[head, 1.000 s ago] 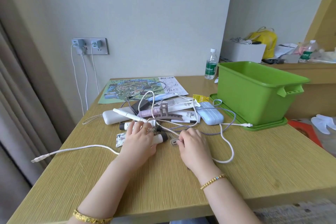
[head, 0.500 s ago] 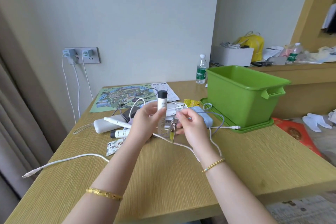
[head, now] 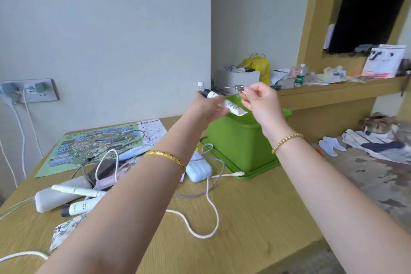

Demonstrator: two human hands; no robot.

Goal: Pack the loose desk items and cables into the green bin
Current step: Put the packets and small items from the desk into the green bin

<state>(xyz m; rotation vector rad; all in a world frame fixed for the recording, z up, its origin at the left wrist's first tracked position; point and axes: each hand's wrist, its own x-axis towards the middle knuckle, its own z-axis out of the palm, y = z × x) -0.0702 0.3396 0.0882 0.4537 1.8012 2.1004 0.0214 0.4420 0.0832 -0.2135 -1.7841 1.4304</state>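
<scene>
Both my hands are raised above the green bin [head: 240, 140] at the desk's far right. My left hand [head: 208, 107] grips a white tube with a black cap [head: 231, 105], tilted over the bin's opening. My right hand [head: 261, 102] pinches a small metal clip [head: 235, 89] between thumb and fingertips. Loose items stay on the desk: a white cable [head: 206, 213], a pale blue case [head: 199, 170], white tubes [head: 80, 207], a white pen-like stick [head: 75, 190] and a dark cable tangle [head: 104, 169].
A printed map sheet [head: 93, 147] lies at the desk's back. Chargers sit in a wall socket [head: 29, 91] at left. The bin stands on its green lid [head: 255, 173]. A shelf behind holds a box, yellow bag [head: 258, 66] and bottles. A bed is at right.
Both hands rose from the desk and moved right and away, carrying the tube and the clip over the bin. My view turned to the right.
</scene>
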